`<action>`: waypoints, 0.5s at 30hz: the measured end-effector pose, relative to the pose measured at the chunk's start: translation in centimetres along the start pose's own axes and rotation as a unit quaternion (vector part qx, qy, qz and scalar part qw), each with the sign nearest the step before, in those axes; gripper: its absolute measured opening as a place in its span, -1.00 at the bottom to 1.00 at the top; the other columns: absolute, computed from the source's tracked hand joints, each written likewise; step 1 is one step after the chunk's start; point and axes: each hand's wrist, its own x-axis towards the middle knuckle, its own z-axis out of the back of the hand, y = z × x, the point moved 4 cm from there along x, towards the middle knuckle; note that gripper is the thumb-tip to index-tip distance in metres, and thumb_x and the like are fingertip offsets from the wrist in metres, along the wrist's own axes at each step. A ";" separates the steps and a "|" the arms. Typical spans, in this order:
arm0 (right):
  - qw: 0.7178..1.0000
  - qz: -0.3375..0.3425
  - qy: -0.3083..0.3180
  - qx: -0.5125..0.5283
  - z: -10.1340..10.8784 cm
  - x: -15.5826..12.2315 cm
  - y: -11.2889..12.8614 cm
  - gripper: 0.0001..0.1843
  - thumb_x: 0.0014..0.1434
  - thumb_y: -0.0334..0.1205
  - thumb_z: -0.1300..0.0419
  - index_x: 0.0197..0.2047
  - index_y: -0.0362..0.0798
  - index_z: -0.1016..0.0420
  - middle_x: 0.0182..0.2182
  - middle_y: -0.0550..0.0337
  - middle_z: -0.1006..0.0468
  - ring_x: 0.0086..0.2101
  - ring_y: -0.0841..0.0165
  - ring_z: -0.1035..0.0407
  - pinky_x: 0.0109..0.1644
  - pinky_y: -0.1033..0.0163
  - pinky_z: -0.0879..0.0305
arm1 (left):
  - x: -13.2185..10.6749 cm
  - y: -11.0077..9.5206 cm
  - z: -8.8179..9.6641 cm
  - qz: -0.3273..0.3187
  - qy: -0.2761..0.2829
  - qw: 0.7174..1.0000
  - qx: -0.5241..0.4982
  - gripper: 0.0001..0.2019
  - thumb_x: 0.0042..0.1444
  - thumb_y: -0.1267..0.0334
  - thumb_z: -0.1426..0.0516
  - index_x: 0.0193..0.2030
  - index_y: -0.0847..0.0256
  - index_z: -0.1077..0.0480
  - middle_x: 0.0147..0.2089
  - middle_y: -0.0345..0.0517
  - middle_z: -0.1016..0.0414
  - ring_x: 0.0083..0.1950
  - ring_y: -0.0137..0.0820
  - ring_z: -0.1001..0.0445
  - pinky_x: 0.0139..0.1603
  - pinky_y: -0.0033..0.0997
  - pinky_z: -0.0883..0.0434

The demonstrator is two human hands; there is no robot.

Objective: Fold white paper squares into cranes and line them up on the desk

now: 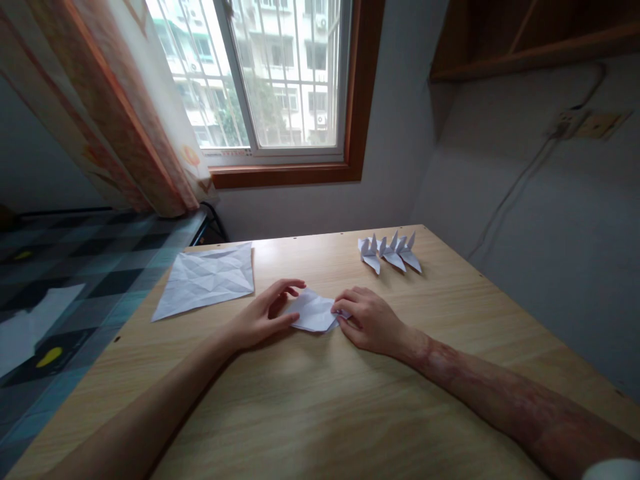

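Observation:
A folded piece of white paper [314, 312] lies on the wooden table between my two hands. My right hand [370, 317] pinches its right end, with thumb and fingers bent around a small folded part. At the left edge is my left hand [270, 310], its fingers curved and apart; the thumb tip touches or nearly touches the paper. Beyond my right hand stand several folded paper cranes [390, 253] in a close row, wings up. To the far left on the table is a flat, creased sheet of paper [213, 277].
The wooden table [310, 407] has its back edge near the wall under a barred window [295, 80]. At the left, white sheets [37, 327] lie on a checked bedspread [95, 267]. A cable [515, 180] runs down the right wall from a socket.

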 end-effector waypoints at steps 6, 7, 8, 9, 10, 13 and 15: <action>1.000 -0.001 -0.003 0.005 0.1 0.0 0.0 -0.81 0.32 -0.42 -0.33 -0.05 0.03 -0.56 -0.06 0.07 -0.67 -0.05 0.13 -0.50 0.09 0.02 -0.40 | 0.6 0.5 1.4 0.060 -0.128 0.985 0.101 -0.63 0.45 -0.02 -0.12 -0.27 0.19 -0.53 -0.35 -0.17 -0.58 -0.32 -0.35 -0.50 -0.29 -0.42 -0.39; 1.000 -0.001 -0.002 0.005 0.1 0.0 0.0 -0.81 0.32 -0.43 -0.33 -0.05 0.03 -0.56 -0.06 0.07 -0.67 -0.05 0.13 -0.50 0.09 0.02 -0.40 | 0.6 0.6 1.3 0.066 -0.122 0.984 0.108 -0.59 0.46 -0.04 -0.10 -0.31 0.19 -0.53 -0.39 -0.18 -0.56 -0.35 -0.35 -0.49 -0.32 -0.43 -0.37; 1.000 -0.002 -0.002 0.005 0.1 0.0 0.0 -0.81 0.32 -0.43 -0.33 -0.05 0.03 -0.56 -0.06 0.07 -0.67 -0.05 0.13 -0.50 0.10 0.02 -0.41 | 0.6 0.6 1.2 0.072 -0.117 0.983 0.118 -0.55 0.47 -0.06 -0.08 -0.34 0.19 -0.53 -0.43 -0.19 -0.55 -0.38 -0.35 -0.48 -0.34 -0.43 -0.35; 1.000 -0.002 -0.001 0.005 0.0 0.0 0.0 -0.80 0.32 -0.43 -0.33 -0.05 0.03 -0.56 -0.06 0.07 -0.67 -0.05 0.13 -0.50 0.10 0.02 -0.41 | 0.5 0.7 1.1 0.077 -0.114 0.982 0.131 -0.51 0.49 -0.08 -0.07 -0.36 0.18 -0.53 -0.45 -0.19 -0.54 -0.40 -0.35 -0.47 -0.35 -0.43 -0.34; 1.000 -0.002 -0.001 0.005 0.0 0.0 -0.1 -0.80 0.32 -0.43 -0.33 -0.04 0.03 -0.56 -0.06 0.07 -0.67 -0.05 0.13 -0.50 0.10 0.02 -0.41 | 0.5 0.6 0.9 0.077 -0.111 0.981 0.142 -0.48 0.50 -0.09 -0.05 -0.37 0.18 -0.54 -0.47 -0.19 -0.53 -0.41 -0.36 -0.46 -0.36 -0.42 -0.33; 1.000 0.000 -0.003 0.006 -0.1 -0.1 -0.1 -0.79 0.32 -0.43 -0.33 -0.04 0.03 -0.56 -0.05 0.06 -0.67 -0.04 0.12 -0.50 0.12 0.01 -0.41 | 0.4 0.3 0.6 0.048 -0.113 0.980 0.155 -0.53 0.50 -0.06 -0.08 -0.33 0.18 -0.56 -0.43 -0.17 -0.55 -0.39 -0.36 -0.47 -0.33 -0.41 -0.34; 1.000 0.001 -0.002 0.007 -0.1 -0.1 -0.1 -0.79 0.31 -0.43 -0.34 -0.04 0.02 -0.56 -0.05 0.06 -0.67 -0.04 0.12 -0.50 0.12 0.01 -0.41 | 0.4 -0.2 0.6 0.011 -0.134 0.977 0.165 -0.64 0.47 0.02 -0.15 -0.28 0.18 -0.56 -0.37 -0.16 -0.58 -0.34 -0.36 -0.49 -0.29 -0.41 -0.37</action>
